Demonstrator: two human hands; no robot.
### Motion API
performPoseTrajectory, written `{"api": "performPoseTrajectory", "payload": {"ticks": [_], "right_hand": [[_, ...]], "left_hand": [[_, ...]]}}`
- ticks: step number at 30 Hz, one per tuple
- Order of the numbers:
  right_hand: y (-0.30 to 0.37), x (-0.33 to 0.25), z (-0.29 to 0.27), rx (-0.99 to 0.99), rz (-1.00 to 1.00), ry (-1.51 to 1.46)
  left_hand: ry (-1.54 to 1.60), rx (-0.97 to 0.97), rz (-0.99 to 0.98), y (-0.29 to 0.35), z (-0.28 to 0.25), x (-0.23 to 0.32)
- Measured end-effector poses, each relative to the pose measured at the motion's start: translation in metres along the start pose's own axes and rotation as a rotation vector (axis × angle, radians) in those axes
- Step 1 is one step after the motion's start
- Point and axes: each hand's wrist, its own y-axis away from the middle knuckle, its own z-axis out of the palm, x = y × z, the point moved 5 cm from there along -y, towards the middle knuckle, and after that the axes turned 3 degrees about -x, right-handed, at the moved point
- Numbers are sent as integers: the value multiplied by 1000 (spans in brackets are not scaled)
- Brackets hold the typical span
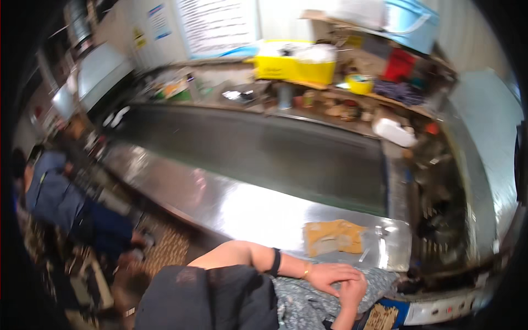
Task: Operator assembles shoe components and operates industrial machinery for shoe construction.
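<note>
Resting together over grey patterned garment (301, 300): left hand (329, 276), fingers extended, touching right hand (353, 289); right hand's fingers partly hidden, cannot tell whether curled around anything. Tan sheet (333, 235) lies on shiny metal ledge (264, 212), just beyond both hands

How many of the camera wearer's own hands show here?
2: the left hand, with a bracelet at its wrist, and the right hand, touching it. Neither is wholly hidden, though some fingers are.
</note>
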Motion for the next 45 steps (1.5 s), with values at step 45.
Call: {"api": "performPoseTrajectory", "payload": {"ticks": [45], "right_hand": [[-9, 95, -13, -395, -459, 136]], "left_hand": [[-726, 109, -1046, 199, -127, -75]]}}
